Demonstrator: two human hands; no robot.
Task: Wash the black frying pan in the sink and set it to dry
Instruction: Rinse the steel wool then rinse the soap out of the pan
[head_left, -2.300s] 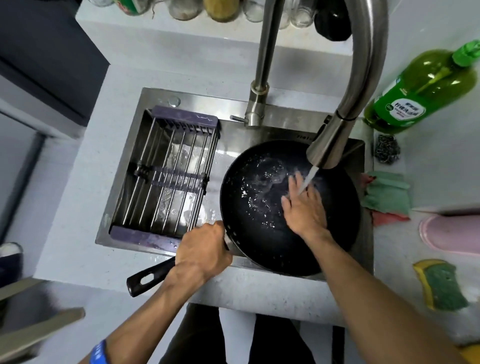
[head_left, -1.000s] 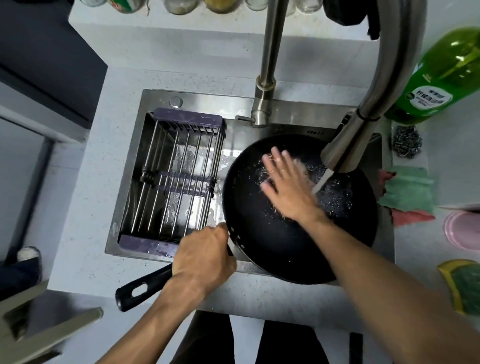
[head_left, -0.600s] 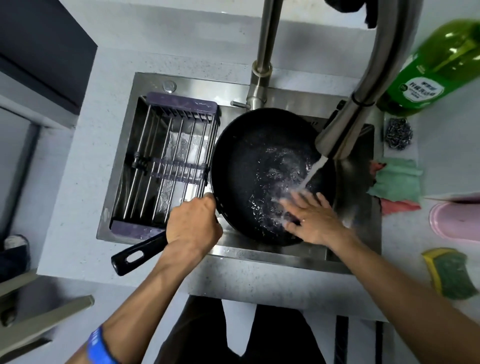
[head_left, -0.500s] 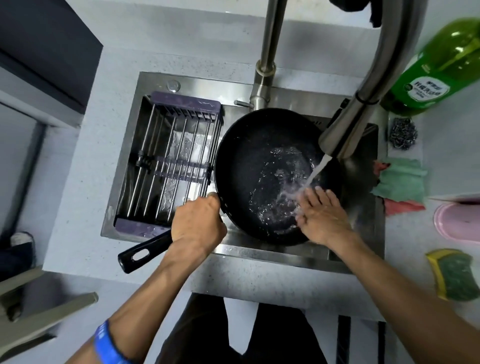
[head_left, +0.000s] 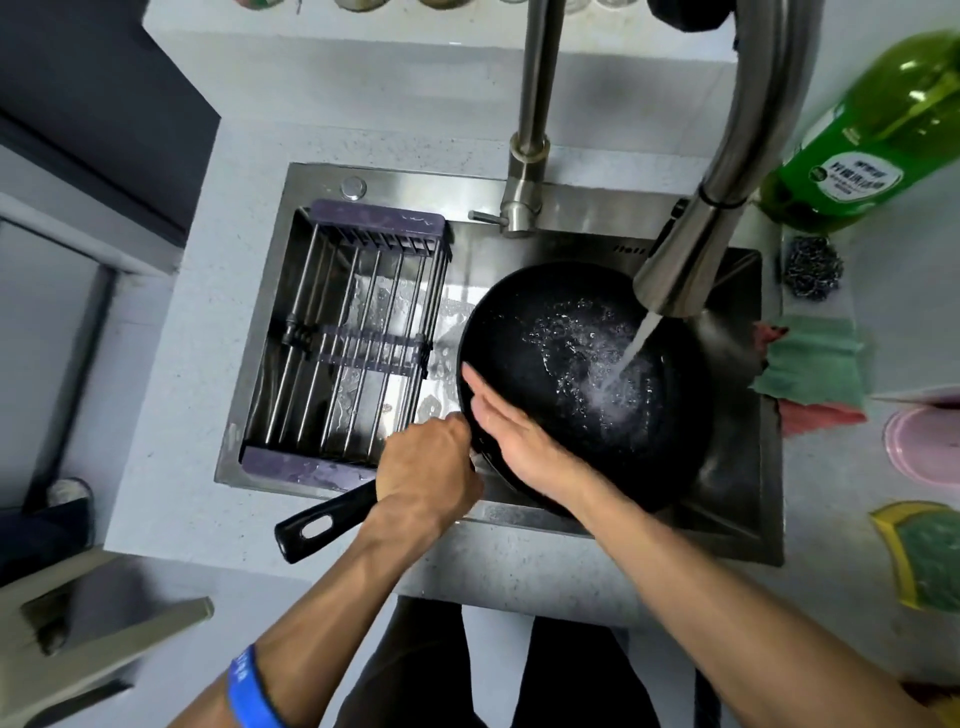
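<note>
The black frying pan (head_left: 582, 374) lies in the steel sink (head_left: 737, 499) under the tap's spout (head_left: 675, 270). Water falls into the pan's right half and splashes there. My left hand (head_left: 426, 467) grips the pan's black handle (head_left: 322, 525) close to the bowl; the handle's end sticks out over the counter's front edge. My right hand (head_left: 509, 426) lies flat with straight fingers on the pan's inner left wall, fingertips pointing up and left.
A purple-ended wire drying rack (head_left: 348, 343) spans the sink's left half. On the counter to the right: a green soap bottle (head_left: 883, 140), steel wool (head_left: 813, 267), green and red cloths (head_left: 810, 369), a pink dish (head_left: 924, 441), a yellow-green sponge (head_left: 924, 556).
My right hand has slid from the pan's right rim, under the water, across to its left inner wall. The pan has shifted a little right under the spout. My left hand keeps hold of the handle.
</note>
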